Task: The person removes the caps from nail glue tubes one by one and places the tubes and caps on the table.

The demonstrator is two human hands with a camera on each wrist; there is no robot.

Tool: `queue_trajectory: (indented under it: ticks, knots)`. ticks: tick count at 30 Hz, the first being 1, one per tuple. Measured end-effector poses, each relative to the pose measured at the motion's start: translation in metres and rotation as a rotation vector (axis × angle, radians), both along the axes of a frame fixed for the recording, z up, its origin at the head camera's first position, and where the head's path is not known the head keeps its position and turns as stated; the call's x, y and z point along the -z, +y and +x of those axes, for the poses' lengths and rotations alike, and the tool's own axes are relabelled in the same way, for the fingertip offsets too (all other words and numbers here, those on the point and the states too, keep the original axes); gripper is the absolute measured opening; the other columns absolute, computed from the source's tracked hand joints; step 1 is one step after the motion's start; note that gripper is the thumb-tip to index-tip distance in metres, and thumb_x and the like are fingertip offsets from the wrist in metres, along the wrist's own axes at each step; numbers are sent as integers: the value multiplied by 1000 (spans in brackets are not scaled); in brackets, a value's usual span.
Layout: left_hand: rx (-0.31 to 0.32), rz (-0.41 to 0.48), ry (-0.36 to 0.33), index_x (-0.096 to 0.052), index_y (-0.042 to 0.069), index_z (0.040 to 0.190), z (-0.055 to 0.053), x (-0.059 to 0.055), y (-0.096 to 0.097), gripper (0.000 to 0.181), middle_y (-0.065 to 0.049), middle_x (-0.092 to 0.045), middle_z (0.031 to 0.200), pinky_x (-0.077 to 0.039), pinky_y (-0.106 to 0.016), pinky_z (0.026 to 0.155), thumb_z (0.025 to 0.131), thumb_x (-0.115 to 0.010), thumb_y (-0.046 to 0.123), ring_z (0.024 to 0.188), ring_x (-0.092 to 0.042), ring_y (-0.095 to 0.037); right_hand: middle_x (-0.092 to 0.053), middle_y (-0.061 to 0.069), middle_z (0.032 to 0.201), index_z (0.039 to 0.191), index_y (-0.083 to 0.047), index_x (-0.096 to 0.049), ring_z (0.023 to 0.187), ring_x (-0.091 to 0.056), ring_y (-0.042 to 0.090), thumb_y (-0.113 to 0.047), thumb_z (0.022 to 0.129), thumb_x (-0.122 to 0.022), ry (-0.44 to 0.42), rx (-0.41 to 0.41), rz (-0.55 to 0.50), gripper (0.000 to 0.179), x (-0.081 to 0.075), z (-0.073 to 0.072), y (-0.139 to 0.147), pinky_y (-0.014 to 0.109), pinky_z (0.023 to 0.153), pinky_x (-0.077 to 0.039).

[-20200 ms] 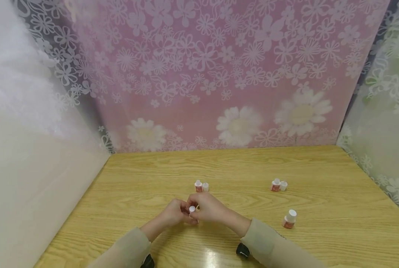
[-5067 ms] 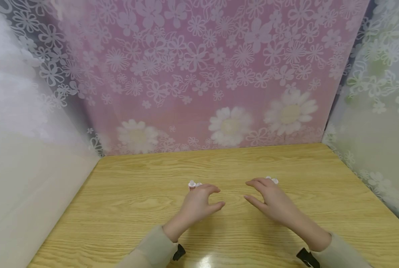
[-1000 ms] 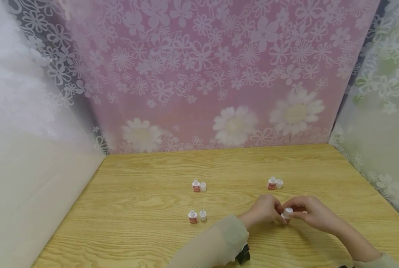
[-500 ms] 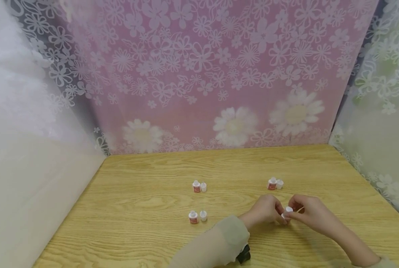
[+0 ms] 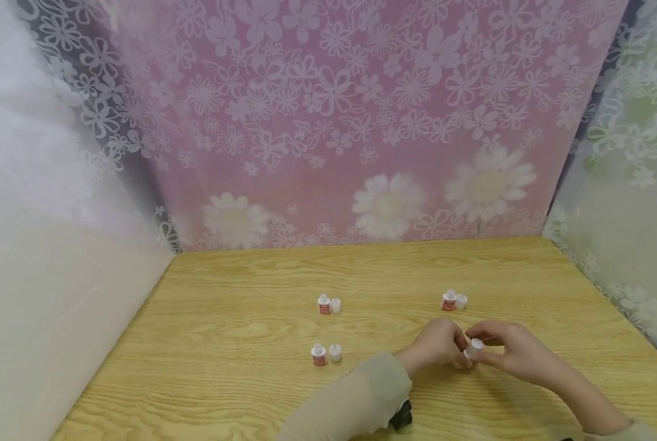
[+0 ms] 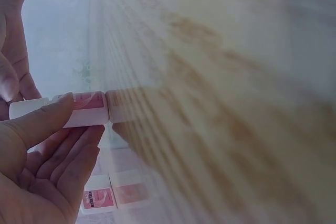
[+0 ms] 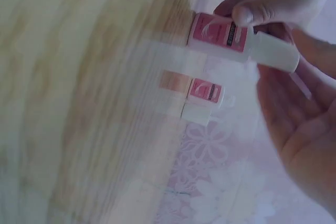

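A small white bottle with a red label (image 7: 218, 35) stands upright at the right of the wooden table. My left hand (image 5: 437, 344) grips its body between thumb and fingers, as the left wrist view also shows. A white cap (image 5: 475, 347) sits on top of the bottle, tilted slightly in the head view. My right hand (image 5: 518, 350) has its thumb and fingers round that cap. How far the cap is turned down cannot be seen. Behind the hands stands another bottle (image 5: 448, 302) without its cap, and a loose white cap (image 5: 461, 301) sits beside it.
Two more uncapped bottles stand on the table's left part: a farther bottle (image 5: 324, 305) with its cap (image 5: 336, 306), and a nearer bottle (image 5: 319, 356) with its cap (image 5: 335, 353). A flowered pink curtain (image 5: 306, 153) hangs behind the wooden table (image 5: 223, 380).
Five seconds ago both hands were apart and held nothing visible. Half a second ago the right fingers were looser and farther right; now they are round the cap again. The left hand keeps its grip.
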State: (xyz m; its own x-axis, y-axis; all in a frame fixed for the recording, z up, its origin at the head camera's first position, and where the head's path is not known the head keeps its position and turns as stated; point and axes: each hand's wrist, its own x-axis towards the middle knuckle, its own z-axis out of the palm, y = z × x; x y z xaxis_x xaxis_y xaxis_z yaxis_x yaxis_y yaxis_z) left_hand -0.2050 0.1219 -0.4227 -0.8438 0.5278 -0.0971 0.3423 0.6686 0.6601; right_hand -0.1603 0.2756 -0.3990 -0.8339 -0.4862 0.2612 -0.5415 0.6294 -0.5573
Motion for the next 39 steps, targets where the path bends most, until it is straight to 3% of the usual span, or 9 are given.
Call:
queue_trajectory:
  ticks: [5, 10, 23, 30, 39]
  knots:
    - [7, -6, -5, -63, 15, 57, -1, -1, 0, 19, 14, -50, 51, -35, -14, 47, 63, -81, 18, 51, -42, 0, -57, -8, 77, 81, -12, -55, 70, -54, 6, -33, 74, -70, -45, 195, 102, 27, -4, 2, -9, 26, 58, -45]
    - [17, -20, 10, -64, 16, 58, -2, -2, -1, 18, 16, -50, 52, -34, -13, 47, 63, -81, 20, 52, -41, 1, -52, -11, 68, 74, -15, -50, 63, -50, 2, -26, 73, -72, -33, 228, 112, 24, -5, 3, -12, 22, 53, -43]
    - [17, -26, 7, -64, 14, 58, 0, -3, 0, 18, 14, -50, 51, -34, -14, 46, 63, -81, 20, 51, -42, -1, -58, -7, 77, 82, -13, -58, 72, -54, 3, -14, 77, -69, -13, 60, -31, 12, 1, -1, -3, 24, 58, -47]
    - [28, -11, -5, -66, 12, 61, 0, -6, -2, 16, 14, -51, 53, -36, -13, 48, 62, -81, 17, 53, -43, 0, -62, 2, 89, 92, -9, -62, 82, -57, 4, -14, 80, -66, -86, 1, -80, 14, 3, -3, 5, 24, 66, -47]
    - [6, -16, -8, -65, 12, 62, 2, -7, 0, 17, 13, -51, 54, -36, -14, 48, 61, -81, 17, 53, -43, -1, -61, 10, 95, 99, -1, -59, 93, -57, 8, -2, 82, -61, -135, -157, -221, 18, 6, -5, 10, 19, 73, -45]
